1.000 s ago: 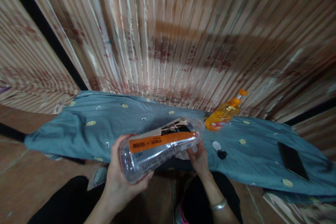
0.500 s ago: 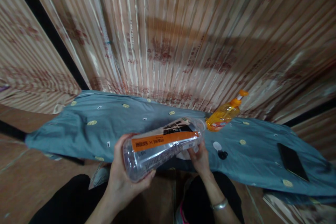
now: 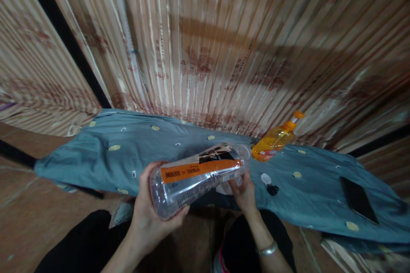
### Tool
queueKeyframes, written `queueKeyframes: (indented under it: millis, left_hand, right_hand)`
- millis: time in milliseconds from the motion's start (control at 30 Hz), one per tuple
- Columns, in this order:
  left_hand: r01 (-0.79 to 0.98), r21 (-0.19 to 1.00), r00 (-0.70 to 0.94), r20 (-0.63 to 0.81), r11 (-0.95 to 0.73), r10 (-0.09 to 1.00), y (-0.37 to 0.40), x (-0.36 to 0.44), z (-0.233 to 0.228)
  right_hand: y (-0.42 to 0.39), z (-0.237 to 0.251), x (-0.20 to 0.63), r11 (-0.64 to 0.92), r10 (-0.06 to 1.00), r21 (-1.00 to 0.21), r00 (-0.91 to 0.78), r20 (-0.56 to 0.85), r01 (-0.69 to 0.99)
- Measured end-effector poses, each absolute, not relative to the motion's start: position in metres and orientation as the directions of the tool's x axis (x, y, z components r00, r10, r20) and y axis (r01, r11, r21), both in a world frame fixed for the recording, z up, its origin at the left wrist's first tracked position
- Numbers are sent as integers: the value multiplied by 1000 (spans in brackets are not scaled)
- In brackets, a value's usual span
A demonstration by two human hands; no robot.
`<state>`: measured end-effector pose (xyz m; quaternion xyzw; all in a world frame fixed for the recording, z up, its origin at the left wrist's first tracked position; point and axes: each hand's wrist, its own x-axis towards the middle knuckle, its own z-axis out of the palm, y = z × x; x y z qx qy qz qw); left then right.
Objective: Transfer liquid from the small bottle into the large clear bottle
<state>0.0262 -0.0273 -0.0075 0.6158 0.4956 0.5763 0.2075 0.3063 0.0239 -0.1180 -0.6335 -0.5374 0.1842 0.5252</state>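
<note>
Gripping btl (image 3: 198, 177), L hand (image 3: 153, 217) at base, R hand (image 3: 245, 196) nr neck, long axis slanted, mouth to R.

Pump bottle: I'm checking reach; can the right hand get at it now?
Probably not yet: the right hand holds the clear bottle; otherwise the way to the pump bottle looks free.
</note>
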Motion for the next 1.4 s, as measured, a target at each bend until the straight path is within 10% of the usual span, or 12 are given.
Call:
queueKeyframes:
  millis: [1400]
  left_hand:
    - [443,748,-83,583,-494,808,-24,25,1]
  right_hand:
    - [23,-115,308,108,878,-854,355,322,509]
